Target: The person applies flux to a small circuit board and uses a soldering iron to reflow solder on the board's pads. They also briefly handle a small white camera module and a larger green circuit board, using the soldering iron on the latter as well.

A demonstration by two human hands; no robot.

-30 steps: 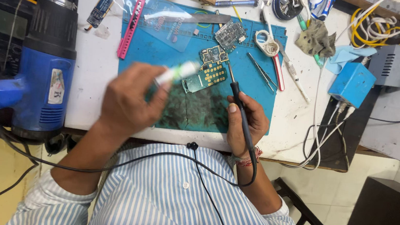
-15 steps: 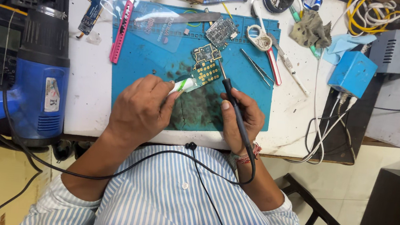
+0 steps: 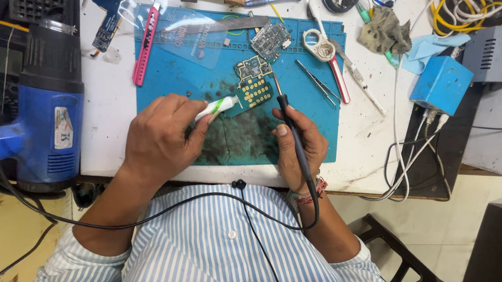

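Since the earlier frame your left hand (image 3: pixel 162 138) has drawn its small white tube (image 3: pixel 216 106) back down from above the circuit board (image 3: pixel 253 85), so the nozzle now sits at the board's lower left edge. Your right hand (image 3: pixel 298 145) has brought the soldering iron (image 3: pixel 287 117) in closer; its tip stands just beside the board's right edge. Both hands are closed: the left wraps the tube, the right pinches the iron's black handle like a pen.

That board lies near the middle of the blue mat (image 3: pixel 178 72), tilted, resting loose. It looks light, thin and stiff, so it would likely slide under a push and is probably fragile; take it by its bare edges, away from the gold pads. The tube looks soft, so a gentle squeeze should do.

By count: two boards on the mat, the second board (image 3: pixel 270 38) above the first, and a third board (image 3: pixel 109 8) off the mat at the left; one pair of tweezers (image 3: pixel 318 80); one pink cutter (image 3: pixel 146 42); one blue heat gun (image 3: pixel 48 109).
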